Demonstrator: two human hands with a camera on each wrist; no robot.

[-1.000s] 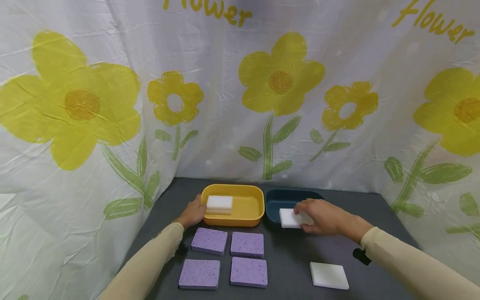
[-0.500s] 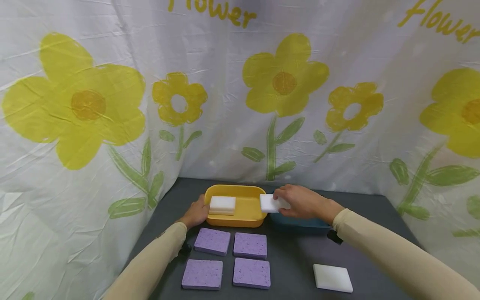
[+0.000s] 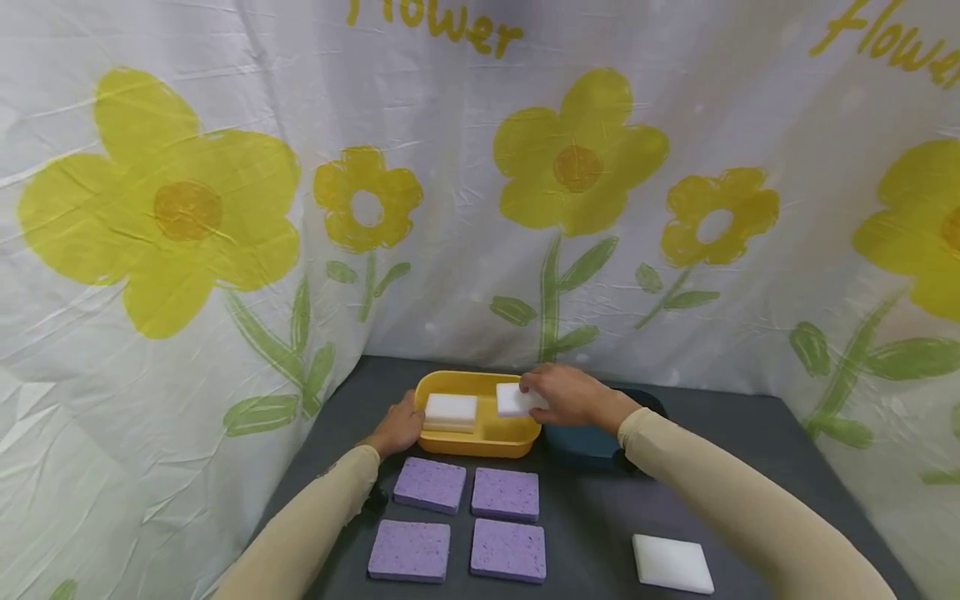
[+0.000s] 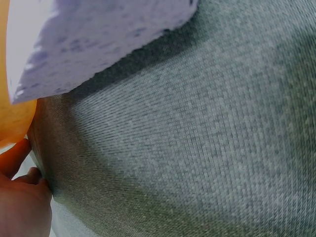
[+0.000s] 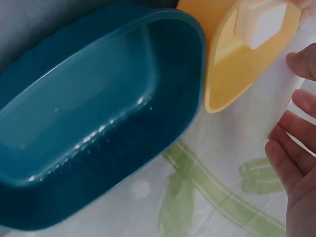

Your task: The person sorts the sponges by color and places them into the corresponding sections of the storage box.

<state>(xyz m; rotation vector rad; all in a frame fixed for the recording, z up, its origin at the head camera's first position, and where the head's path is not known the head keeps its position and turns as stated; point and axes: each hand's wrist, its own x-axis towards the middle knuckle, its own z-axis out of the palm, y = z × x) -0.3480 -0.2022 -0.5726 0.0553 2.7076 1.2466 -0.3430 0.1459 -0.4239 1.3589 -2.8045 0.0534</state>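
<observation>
My left hand [image 3: 397, 427] grips the left end of the yellow container [image 3: 504, 447]; the left wrist view shows its fingertips against the wall. Stacked white sponges [image 3: 451, 408] lie in that container's left part. My right hand [image 3: 570, 396] pinches a white sponge [image 3: 512, 400] between thumb and fingers, above the container's right part. In the right wrist view, this held sponge [image 5: 269, 106] partly blends with the pale curtain. Beside the yellow container stands a dark blue container [image 5: 98, 94], mostly hidden by my right forearm in the head view.
Several purple sponges [image 3: 431, 483] lie in two rows on the dark tabletop before the yellow container. One more white sponge [image 3: 672, 564] lies at the front right, near my right sleeve. A flower-printed curtain [image 3: 442, 275] hangs behind the table and along its sides.
My right hand has lifted the white sponge from the blue container and carried it left, over the yellow one. My left hand has kept its place at the yellow container. The view shifted slightly.
</observation>
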